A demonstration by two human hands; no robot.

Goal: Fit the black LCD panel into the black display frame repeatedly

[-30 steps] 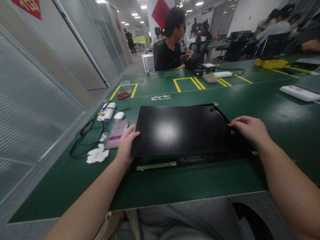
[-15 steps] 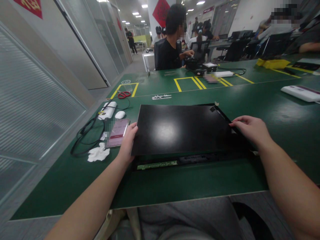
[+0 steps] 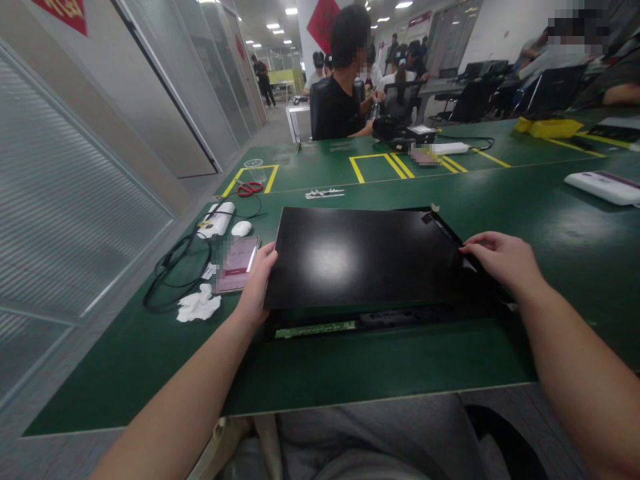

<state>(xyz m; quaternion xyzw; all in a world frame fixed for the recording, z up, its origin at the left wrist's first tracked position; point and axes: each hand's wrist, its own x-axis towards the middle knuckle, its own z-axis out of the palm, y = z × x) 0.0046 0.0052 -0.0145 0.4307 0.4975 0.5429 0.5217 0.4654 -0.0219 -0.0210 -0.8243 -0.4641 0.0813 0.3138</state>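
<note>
A black glossy display panel lies on the green table in front of me, over a dark frame whose green circuit strip shows along the near edge. My left hand grips the panel's left edge, thumb on top and fingers under. On the right edge rests my right hand, its fingers curled over the panel's side.
Left of the panel lie a phone, a white mouse, a white adapter with black cable, crumpled tissue and red scissors. A white device is at right. A seated person in black works across the table.
My left thumb has slid a little further up the panel's left edge. The right hand has barely moved.
</note>
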